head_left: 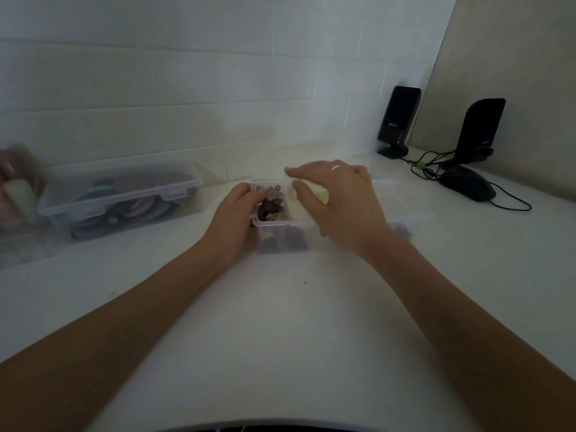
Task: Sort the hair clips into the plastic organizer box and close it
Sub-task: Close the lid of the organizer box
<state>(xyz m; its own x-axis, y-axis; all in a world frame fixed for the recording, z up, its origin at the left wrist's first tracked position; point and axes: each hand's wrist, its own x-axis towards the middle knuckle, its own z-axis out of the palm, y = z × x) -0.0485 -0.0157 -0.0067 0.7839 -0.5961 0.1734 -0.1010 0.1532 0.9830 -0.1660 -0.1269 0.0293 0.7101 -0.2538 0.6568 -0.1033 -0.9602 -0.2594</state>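
Observation:
A small clear plastic organizer box [282, 227] stands open on the white counter, straight ahead. Its left compartment holds several brown and beige flower-shaped hair clips [271, 203]; pale yellow clips [311, 194] lie in the compartment to the right, partly hidden. My left hand [232, 219] grips the box's left wall. Above the box's right half hovers my right hand [336, 199], palm down with fingers spread and a ring on one finger; whether it holds anything is hidden. A few dark clips [400, 229] lie blurred on the counter to the right of the box.
A larger clear lidded container [121, 198] with coloured round items stands at the left. Blurred objects [17, 188] sit at the far left edge. Two black speakers [397, 121] [477, 132], a black mouse [467, 183] and cables occupy the back right corner by the tiled wall.

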